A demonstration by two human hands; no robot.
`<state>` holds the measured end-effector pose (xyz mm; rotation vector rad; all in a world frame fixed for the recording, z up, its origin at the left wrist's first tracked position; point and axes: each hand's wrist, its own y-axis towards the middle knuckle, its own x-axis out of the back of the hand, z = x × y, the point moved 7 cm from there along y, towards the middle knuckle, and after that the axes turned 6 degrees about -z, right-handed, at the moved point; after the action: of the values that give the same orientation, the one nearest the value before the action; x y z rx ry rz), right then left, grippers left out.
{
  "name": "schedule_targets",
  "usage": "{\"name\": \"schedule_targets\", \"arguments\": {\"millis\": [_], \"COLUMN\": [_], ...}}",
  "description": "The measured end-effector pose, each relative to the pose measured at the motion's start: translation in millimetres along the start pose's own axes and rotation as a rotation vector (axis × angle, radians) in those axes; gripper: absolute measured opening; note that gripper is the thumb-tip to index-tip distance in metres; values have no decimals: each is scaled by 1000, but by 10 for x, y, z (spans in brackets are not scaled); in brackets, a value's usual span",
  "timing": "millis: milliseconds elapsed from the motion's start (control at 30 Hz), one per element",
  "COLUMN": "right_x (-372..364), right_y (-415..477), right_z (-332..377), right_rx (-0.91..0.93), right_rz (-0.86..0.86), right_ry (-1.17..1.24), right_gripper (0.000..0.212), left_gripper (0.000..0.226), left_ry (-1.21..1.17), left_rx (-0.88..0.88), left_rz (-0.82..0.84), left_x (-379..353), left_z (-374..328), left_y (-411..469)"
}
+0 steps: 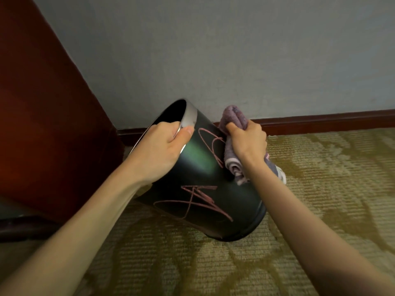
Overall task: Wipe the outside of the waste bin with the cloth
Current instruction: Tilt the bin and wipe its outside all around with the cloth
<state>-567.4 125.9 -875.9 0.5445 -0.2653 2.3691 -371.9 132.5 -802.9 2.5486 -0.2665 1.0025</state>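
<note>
The left hand [159, 150] clamps the silver rim of the tilted, glossy black waste bin [205, 201], scrawled with pink marks. The right hand [248, 139], fisted on a bunched purple cloth [233, 165], presses its wall. Wiping is underway, apparently; next, sweep toward the lower scribbles below both hands.

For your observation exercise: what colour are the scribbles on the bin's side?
Pink scribbles on the black waste bin, seen in the head view.
</note>
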Motion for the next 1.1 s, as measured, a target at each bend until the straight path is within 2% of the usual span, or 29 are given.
{"name": "schedule_targets", "arguments": {"millis": [167, 267, 500, 567, 733, 967, 1100], "right_x": [83, 149, 187, 193, 166, 92, -31], "right_y": [-159, -346, -915, -970, -806, -487, -109], "right_z": [-53, -20, 47, 70, 120, 210, 297], "right_rx": [1, 63, 195, 228, 252, 172, 59], "right_rz": [-81, -159, -257, -270, -236, -165, -11], "right_ry": [91, 148, 217, 196, 147, 99, 0], "right_gripper": [22, 21, 57, 61, 47, 26, 36], "left_gripper": [50, 51, 53, 52, 51, 51, 50], "left_ry": [28, 46, 80, 72, 52, 31, 20], "left_rx": [14, 11, 15, 19, 52, 73, 47], "left_rz": [-19, -40, -71, -61, -44, -17, -19], "left_x": [0, -16, -28, -28, -20, -12, -28], "left_z": [-31, -73, -135, -128, -90, -100, -161], "left_y": [-9, 12, 20, 14, 29, -7, -99]}}
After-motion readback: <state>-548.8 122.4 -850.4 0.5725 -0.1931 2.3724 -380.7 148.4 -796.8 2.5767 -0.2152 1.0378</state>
